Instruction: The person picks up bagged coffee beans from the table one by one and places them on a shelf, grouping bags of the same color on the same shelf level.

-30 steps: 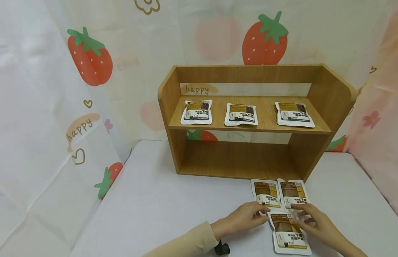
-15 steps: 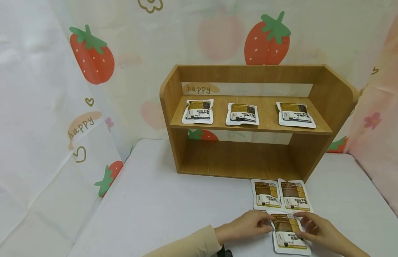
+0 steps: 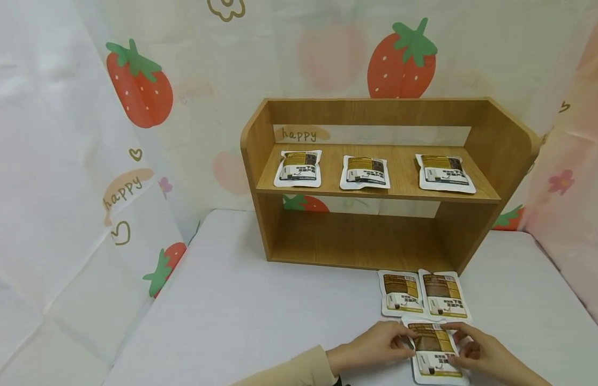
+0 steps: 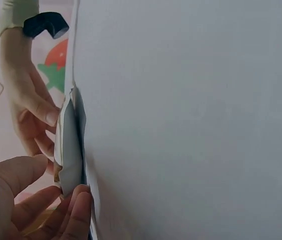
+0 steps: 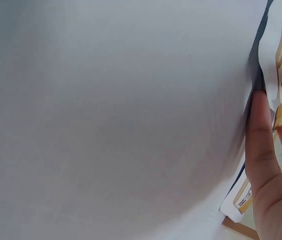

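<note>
A white pouch with a brown and gold printed label (image 3: 431, 346) lies on the white table at the front right. My left hand (image 3: 378, 346) holds its left edge, index finger on the label's upper corner. From the other side, my right hand (image 3: 484, 354) grips the right edge, with the thumb and a finger over the label. In the left wrist view the pouch (image 4: 70, 150) is seen edge-on between both hands. One finger of the right hand (image 5: 268, 170) reaches the pouch's edge in the right wrist view. Two similar pouches, a left one (image 3: 401, 293) and a right one (image 3: 445, 296), lie just behind.
A two-tier wooden shelf (image 3: 376, 195) stands behind the pouches. On its upper board lie a left pouch (image 3: 298, 168), a middle pouch (image 3: 364, 172) and a right pouch (image 3: 446, 173). A strawberry-printed curtain (image 3: 202, 107) hangs around the table (image 3: 260, 316).
Both hands have come down toward the front pouch, and the left hand has also shifted right, onto its edge. The pouches look to be in the same places.
</note>
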Available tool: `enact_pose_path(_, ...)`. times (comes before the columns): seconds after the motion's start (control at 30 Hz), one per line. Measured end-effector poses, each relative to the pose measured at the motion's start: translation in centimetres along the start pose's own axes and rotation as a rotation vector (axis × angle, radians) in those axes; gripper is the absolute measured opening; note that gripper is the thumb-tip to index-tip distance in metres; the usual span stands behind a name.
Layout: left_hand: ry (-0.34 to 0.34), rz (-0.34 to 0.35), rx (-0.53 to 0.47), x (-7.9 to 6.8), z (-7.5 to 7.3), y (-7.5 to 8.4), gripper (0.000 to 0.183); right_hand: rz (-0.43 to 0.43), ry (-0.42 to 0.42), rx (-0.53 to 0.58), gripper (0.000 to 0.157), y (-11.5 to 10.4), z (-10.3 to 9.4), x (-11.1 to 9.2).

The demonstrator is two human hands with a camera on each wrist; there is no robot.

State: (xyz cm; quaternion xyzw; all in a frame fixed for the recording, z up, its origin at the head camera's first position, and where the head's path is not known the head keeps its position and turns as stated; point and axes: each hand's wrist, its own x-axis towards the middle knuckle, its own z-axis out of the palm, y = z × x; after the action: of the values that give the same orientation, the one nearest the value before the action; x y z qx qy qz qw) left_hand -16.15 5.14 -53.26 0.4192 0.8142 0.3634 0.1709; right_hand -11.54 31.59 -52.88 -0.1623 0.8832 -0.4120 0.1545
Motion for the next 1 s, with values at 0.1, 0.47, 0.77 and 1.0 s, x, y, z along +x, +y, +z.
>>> enact_pose_path(0.1,0.009,0.000,0.001,-0.2,0.1,0.1,0.033,0.065,-0.016,-0.002,0.063,-0.1,0.0,-0.1)
enact_pose_path(0.47,0.067,0.032,-0.019,-0.7,-0.1,1.1,0.036,0.093,0.028,-0.049,0.069,-1.0,-0.1,0.0)
enact_pose_path(0.77,0.130,-0.011,-0.192,0.0,-0.7,0.8,0.040,-0.027,0.186,-0.095,0.065,-1.7,-0.5,0.8)
enact_pose_path(1.0,0.209,-0.020,-0.190,1.4,-1.4,0.2,0.041,-0.088,0.330,-0.126,0.059,-1.7,-0.7,2.1)
